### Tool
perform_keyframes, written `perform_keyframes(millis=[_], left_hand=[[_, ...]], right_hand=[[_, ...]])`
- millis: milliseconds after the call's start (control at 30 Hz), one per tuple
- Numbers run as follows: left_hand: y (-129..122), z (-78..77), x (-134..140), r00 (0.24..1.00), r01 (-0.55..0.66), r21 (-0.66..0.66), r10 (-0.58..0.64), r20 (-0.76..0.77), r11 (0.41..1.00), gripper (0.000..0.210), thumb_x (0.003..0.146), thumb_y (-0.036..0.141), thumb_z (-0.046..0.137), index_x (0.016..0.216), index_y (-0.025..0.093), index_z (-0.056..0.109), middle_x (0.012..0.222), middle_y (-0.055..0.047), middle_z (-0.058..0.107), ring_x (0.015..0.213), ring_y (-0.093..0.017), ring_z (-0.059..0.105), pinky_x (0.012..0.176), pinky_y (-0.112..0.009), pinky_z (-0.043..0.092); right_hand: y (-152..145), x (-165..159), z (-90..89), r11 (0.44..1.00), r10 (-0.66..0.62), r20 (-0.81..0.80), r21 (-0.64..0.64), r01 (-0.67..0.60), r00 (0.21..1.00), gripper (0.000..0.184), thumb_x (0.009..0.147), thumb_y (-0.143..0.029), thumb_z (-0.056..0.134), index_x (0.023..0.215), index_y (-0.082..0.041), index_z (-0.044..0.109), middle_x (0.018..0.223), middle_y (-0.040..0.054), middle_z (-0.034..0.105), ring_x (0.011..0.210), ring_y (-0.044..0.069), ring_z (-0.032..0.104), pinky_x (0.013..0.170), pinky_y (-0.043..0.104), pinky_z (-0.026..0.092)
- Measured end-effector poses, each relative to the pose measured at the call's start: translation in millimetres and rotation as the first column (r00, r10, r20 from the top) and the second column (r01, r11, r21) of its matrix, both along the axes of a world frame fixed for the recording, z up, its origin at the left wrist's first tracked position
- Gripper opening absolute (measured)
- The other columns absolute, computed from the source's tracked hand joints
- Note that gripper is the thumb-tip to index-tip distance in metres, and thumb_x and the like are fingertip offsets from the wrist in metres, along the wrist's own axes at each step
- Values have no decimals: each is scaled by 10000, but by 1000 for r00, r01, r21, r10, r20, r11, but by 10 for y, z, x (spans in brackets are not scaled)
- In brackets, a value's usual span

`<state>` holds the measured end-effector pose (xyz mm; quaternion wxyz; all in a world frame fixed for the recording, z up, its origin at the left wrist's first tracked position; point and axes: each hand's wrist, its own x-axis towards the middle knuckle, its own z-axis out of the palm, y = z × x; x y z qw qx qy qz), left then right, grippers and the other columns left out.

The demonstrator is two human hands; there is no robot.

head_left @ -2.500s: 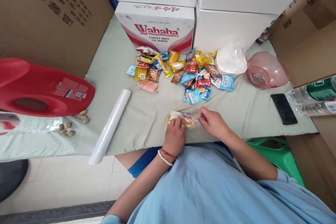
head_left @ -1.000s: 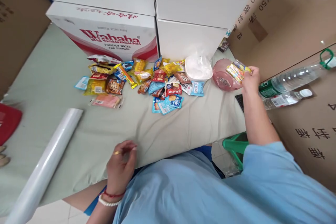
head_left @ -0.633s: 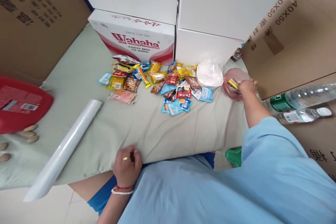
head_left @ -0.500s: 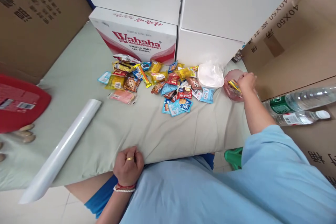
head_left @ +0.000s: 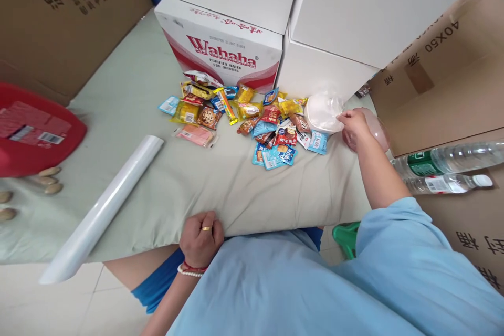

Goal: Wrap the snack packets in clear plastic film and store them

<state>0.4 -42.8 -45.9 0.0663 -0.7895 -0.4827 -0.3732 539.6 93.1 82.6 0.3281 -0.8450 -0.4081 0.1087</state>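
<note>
My right hand [head_left: 356,127] reaches over the pink bowl [head_left: 376,128], its fingertips pinched together at the right rim of the white bowl [head_left: 321,113]. Crinkled clear plastic [head_left: 333,101] lies over that white bowl. What is between the fingertips, if anything, is too small to make out. The hand hides part of the pink bowl and its contents. My left hand [head_left: 201,239] rests as a fist at the front edge of the cloth-covered surface, holding nothing visible. Left of the white bowl lies a loose pile of wrapped snacks [head_left: 271,121], with a pink flat packet [head_left: 196,135] at its left.
Behind the snacks stand a Wahaha water carton [head_left: 224,44] and white boxes [head_left: 331,58]. A rolled white sheet [head_left: 106,205] and a red plastic container [head_left: 35,131] are at left. Plastic bottles [head_left: 452,160] lie at right beside a cardboard box [head_left: 444,63]. A green stool [head_left: 346,239] stands below.
My right hand has moved left from inside the pink bowl to the white bowl's rim. The view has shifted slightly; my left fist stays at the edge.
</note>
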Motion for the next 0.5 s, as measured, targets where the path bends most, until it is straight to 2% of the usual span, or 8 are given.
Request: perform_keyframes(millis=[100,200,300,400,433,500], left_hand=[[-11,31,1,1000,9,-36,-8,29,999,241,829,54,676,1028,189,692,897,-58,684,782,-202,642,680,-302,495],[-9,97,-41,992,67,-131,-51,120,989,206,863,55,654,1015,190,685,918,-53,677,803,-191,655,699,-296,512],[29,217,-119,952,170,-296,-78,297,940,147,923,89,618,1002,196,679,935,-38,667,826,-168,665,746,-292,531],[102,384,-116,883,280,-453,-42,467,846,95,978,186,598,994,207,689,935,-31,666,846,-164,663,774,-306,538],[128,449,-73,851,333,-507,-22,525,795,100,993,236,598,1002,211,694,933,-31,667,844,-165,662,769,-310,540],[179,587,82,759,468,-602,54,649,647,182,1009,366,604,1050,215,697,952,-39,676,846,-171,670,742,-313,555]], right_hand=[[-73,-32,169,986,-92,-163,122,112,982,46,784,-200,676,761,-176,644,622,-33,565,580,131,491,578,273,403],[-199,-83,407,950,-108,-71,288,124,992,66,782,-210,694,749,-189,640,648,-28,566,588,125,490,559,263,387],[-399,-243,623,874,-64,-25,481,68,998,145,808,-306,719,783,-215,608,658,-43,543,552,105,454,518,241,367],[-670,-644,687,807,75,-253,584,91,965,297,816,-472,745,846,-255,544,584,-95,429,434,82,303,410,217,251],[-763,-840,654,815,140,-367,571,104,920,343,803,-509,765,866,-263,534,569,-106,402,413,77,264,387,211,212],[-934,-1299,507,876,233,-581,473,91,780,415,761,-546,821,897,-270,543,553,-114,390,395,71,239,361,204,164]])
